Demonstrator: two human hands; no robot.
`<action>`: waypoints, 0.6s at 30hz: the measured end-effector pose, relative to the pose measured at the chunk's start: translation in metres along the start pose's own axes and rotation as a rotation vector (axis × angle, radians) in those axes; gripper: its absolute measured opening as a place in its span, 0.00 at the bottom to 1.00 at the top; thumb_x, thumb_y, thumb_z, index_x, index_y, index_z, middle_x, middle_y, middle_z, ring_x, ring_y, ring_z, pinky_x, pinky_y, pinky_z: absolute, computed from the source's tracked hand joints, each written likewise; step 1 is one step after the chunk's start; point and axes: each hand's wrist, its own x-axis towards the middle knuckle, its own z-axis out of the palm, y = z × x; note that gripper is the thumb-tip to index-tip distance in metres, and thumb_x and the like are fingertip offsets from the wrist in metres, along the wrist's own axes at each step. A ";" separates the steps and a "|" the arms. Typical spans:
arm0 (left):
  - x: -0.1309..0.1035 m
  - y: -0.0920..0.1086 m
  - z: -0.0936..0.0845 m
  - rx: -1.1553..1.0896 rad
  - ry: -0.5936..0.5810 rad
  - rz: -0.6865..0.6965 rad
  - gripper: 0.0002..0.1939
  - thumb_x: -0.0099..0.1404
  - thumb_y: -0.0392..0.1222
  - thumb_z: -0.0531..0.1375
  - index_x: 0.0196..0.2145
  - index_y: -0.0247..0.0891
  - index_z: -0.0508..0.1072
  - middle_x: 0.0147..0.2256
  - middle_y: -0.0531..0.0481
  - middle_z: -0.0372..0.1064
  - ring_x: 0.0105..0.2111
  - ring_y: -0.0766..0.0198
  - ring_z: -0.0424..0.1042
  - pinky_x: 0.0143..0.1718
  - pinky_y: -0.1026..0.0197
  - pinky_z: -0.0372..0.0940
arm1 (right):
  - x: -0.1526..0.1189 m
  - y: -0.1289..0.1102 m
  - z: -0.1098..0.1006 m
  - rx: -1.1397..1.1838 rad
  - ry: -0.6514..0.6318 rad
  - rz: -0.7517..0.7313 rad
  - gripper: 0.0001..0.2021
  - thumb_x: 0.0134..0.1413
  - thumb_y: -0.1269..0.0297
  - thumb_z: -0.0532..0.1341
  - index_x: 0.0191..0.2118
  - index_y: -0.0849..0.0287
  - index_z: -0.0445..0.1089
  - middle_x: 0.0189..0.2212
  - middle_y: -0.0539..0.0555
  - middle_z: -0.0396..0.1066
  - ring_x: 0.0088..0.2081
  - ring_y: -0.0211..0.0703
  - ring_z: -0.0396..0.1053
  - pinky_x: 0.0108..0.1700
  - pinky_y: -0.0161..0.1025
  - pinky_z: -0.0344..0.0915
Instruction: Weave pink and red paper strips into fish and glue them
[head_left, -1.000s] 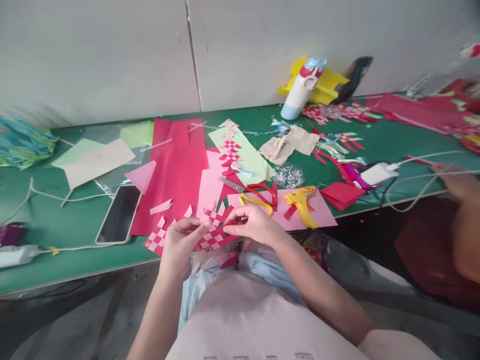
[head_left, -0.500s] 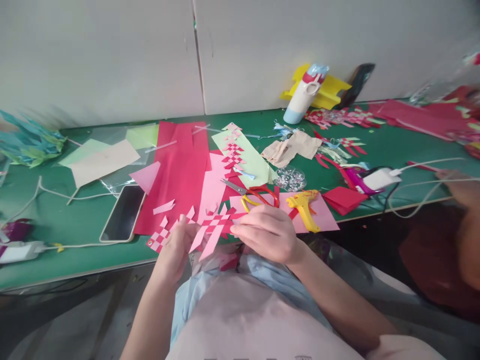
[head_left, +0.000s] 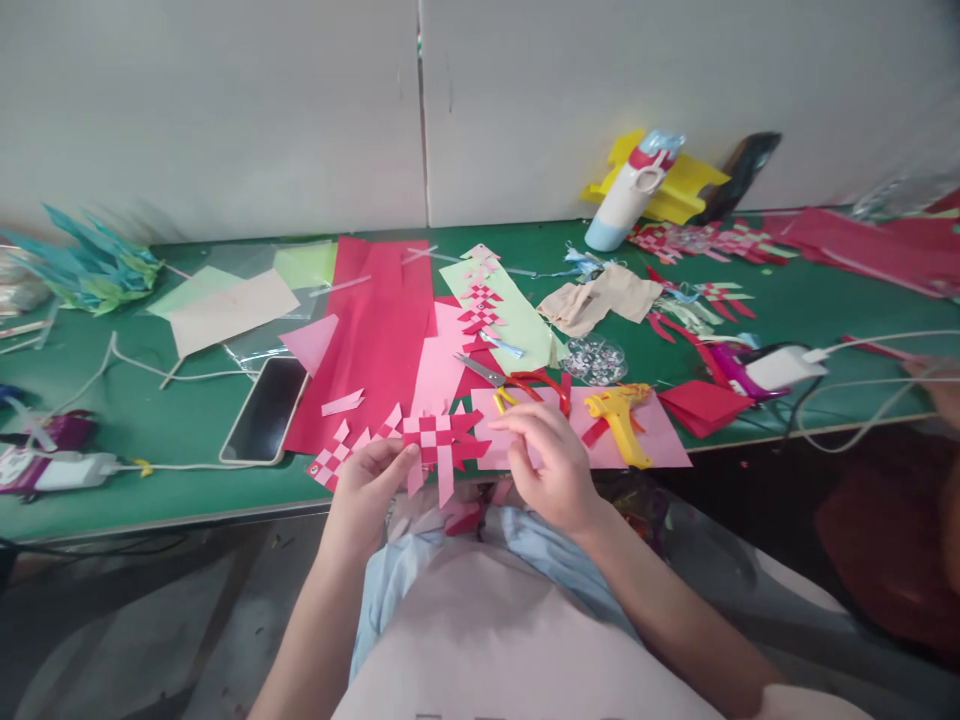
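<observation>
1 clear dish [head_left: 623, 366] of bits [head_left: 592, 358], left hand [head_left: 365, 490] pinching woven paper [head_left: 436, 437]

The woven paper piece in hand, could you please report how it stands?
Left hand holds woven paper piece by one end. Right hand open beside its red tails, apparently empty. Scissors and glue gun close beyond.

Dim, hazy light; soft blur; edges stretched.

Glue gun [head_left: 620, 421] right of scissors [head_left: 495, 378]; phone [head_left: 265, 411] far left of both; bottle [head_left: 631, 195] behind, all on table [head_left: 202, 500].
</observation>
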 end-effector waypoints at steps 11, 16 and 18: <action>-0.020 -0.024 0.009 -0.147 0.047 -0.002 0.15 0.51 0.48 0.69 0.27 0.35 0.72 0.22 0.56 0.66 0.22 0.73 0.63 0.25 0.70 0.59 | -0.018 -0.032 0.017 -0.162 -0.250 -0.120 0.09 0.58 0.68 0.58 0.44 0.59 0.71 0.38 0.57 0.71 0.41 0.46 0.67 0.46 0.45 0.65; -0.037 -0.035 0.018 -0.290 0.023 -0.012 0.14 0.52 0.47 0.68 0.27 0.35 0.70 0.23 0.56 0.66 0.24 0.72 0.64 0.29 0.68 0.63 | -0.031 -0.033 0.018 -0.249 -0.289 -0.175 0.14 0.58 0.61 0.59 0.47 0.62 0.70 0.42 0.59 0.72 0.45 0.50 0.67 0.48 0.47 0.65; -0.044 -0.039 0.021 -0.315 0.021 -0.021 0.13 0.52 0.45 0.68 0.29 0.35 0.71 0.25 0.55 0.68 0.26 0.71 0.66 0.32 0.67 0.64 | -0.037 -0.034 0.017 -0.258 -0.291 -0.191 0.15 0.58 0.60 0.59 0.48 0.62 0.70 0.43 0.59 0.72 0.46 0.50 0.67 0.49 0.47 0.64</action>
